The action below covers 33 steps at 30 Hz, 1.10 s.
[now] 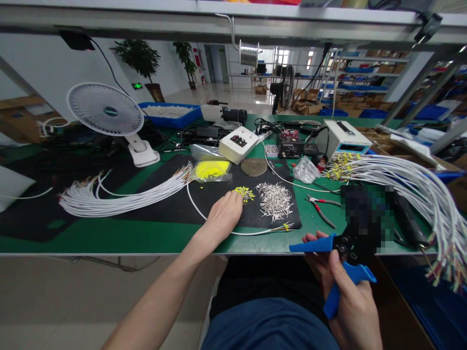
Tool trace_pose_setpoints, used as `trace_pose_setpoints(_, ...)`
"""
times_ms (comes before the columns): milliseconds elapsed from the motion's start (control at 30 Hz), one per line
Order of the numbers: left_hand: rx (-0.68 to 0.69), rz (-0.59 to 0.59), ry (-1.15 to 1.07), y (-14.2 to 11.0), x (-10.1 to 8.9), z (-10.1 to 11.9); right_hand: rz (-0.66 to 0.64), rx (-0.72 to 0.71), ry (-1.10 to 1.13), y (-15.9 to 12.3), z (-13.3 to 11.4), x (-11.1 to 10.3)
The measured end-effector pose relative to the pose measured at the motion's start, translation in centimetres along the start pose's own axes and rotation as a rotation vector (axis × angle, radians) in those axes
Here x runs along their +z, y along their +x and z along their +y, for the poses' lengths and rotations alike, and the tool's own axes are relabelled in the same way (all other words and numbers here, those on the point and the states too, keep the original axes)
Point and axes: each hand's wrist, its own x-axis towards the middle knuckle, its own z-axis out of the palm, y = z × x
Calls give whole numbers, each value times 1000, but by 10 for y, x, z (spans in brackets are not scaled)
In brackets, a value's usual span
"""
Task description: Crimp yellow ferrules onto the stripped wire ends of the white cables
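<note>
My left hand (226, 211) reaches onto the black mat, its fingers drawn together at the edge of a small pile of yellow-ended terminals (245, 194). The fingertips are hidden, so what they pinch cannot be made out. A crimping tool with blue handles (316, 244) rests in my right hand (352, 299), near the front edge of the bench. Its handles are spread apart, and its dark head is partly blurred out. Right of the yellow pile lies a heap of silvery pins (275, 200). One white cable (251, 233) crosses in front, with yellow pieces on its wire ends.
Red-handled cutters (323, 206) lie beside the mat. White cable bundles (124, 197) stretch on the left, with more cables (412, 180) at right. Behind are a bag of yellow parts (211, 169), a white control box (239, 144) and a fan (107, 112).
</note>
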Motion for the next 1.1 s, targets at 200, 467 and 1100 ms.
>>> trace_pose_setpoints(200,-52,102,-449,-11,-11,19,-1,24,-3,2,5,0)
trace_pose_setpoints(467,-158,108,-1042,-48,-20,77,-120,119,58,-1,4,5)
trace_pose_setpoints(1100,-227,110,-1290,-94,-18,142,-211,110,-6,-30,1,28)
